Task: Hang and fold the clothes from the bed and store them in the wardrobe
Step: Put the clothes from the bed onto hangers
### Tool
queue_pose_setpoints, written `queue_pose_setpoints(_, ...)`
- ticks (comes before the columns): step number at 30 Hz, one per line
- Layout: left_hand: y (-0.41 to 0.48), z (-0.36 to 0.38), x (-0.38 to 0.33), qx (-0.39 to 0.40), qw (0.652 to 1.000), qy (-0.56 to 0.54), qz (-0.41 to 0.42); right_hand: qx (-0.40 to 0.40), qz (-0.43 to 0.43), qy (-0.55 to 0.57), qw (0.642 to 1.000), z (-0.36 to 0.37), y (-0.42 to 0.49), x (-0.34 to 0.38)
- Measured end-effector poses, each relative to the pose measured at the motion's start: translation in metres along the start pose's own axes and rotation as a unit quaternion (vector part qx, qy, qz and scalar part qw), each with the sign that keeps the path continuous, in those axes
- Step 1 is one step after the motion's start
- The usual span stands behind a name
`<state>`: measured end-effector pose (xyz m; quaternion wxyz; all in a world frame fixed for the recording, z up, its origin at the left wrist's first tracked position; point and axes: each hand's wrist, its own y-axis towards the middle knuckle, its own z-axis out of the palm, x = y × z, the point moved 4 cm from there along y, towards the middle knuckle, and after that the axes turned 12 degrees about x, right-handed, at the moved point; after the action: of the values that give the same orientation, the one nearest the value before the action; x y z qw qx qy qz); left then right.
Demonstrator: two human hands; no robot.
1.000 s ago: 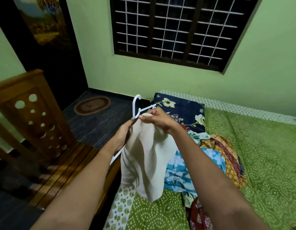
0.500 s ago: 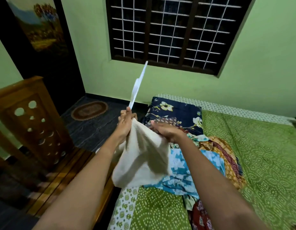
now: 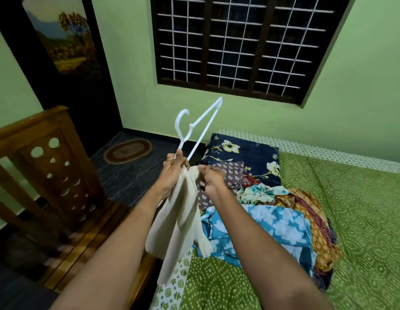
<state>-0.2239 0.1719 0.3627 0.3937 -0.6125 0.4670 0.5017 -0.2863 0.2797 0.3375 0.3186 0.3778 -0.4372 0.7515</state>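
Note:
A white plastic hanger (image 3: 195, 126) sticks up and to the right out of my left hand (image 3: 173, 175), which grips one of its ends together with the top of a cream ribbed garment (image 3: 181, 224). My right hand (image 3: 211, 177) pinches the garment's upper edge just to the right. The garment hangs down over the bed's left edge. A heap of clothes (image 3: 273, 218) lies on the bed to the right: blue-and-white, floral, and yellow-maroon pieces.
The bed has a green patterned sheet (image 3: 362, 220) and a navy floral pillow (image 3: 243, 157) at its head. A wooden footboard and bench (image 3: 49, 175) stand on the left. An oval mat (image 3: 127, 151) lies on the dark floor near a dark door. A barred window (image 3: 239, 45) is ahead.
The hanger has swung from pointing straight up to tilting right, its hook now visible. My right hand has moved closer to my left along the garment's top edge.

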Motion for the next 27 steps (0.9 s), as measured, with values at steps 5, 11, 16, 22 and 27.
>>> queue_pose_setpoints(5, 0.004, -0.027, 0.021, -0.03, 0.997, 0.053, -0.049, 0.019, -0.23, -0.028, 0.973, -0.019, -0.009, 0.031)
queue_pose_setpoints(11, 0.001, -0.018, 0.022, -0.011, 0.986, -0.08, -0.148, 0.241, -0.243, -0.197, 0.919, -0.003, -0.024, 0.022)
queue_pose_setpoints(16, 0.006, 0.006, 0.014, 0.017, 0.974, -0.203, -0.101, 0.228, -0.262, -0.314, 0.884, 0.014, -0.024, 0.02)
queue_pose_setpoints(22, 0.014, 0.002, 0.002, 0.004, 0.98, -0.183, -0.082, 0.182, -0.294, -0.455, 0.821, -0.001, -0.007, 0.003)
queue_pose_setpoints(27, 0.019, 0.006, -0.001, 0.015, 0.991, -0.097, -0.096, 0.109, -0.353, -0.426, 0.826, 0.003, -0.017, 0.003)
